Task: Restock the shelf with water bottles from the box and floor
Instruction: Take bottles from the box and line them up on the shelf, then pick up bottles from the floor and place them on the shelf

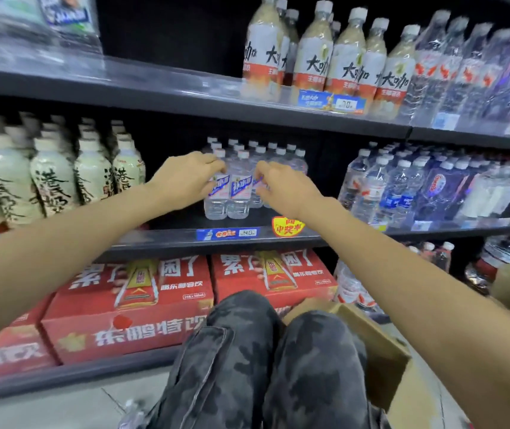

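Several clear water bottles with blue-and-white labels (241, 188) stand in rows on the middle shelf (170, 239), white caps up. My left hand (185, 178) reaches in from the left, its fingers curled round the front left bottle (216, 196). From the right, my right hand (281, 184) pinches the label of a bottle (258, 193) just behind the front pair. A brown cardboard box (371, 332) sits on the floor by my right knee; what it holds is hidden. A clear bottle (133, 413) lies on the floor by my left leg, blurred.
Cream-labelled bottles (49, 178) fill the shelf to the left, other clear water bottles (402, 187) to the right. Red drink cartons (130, 305) sit on the bottom shelf. The upper shelf holds tall beige drinks (312, 57). My knees in camouflage trousers (266, 360) are close to the shelf.
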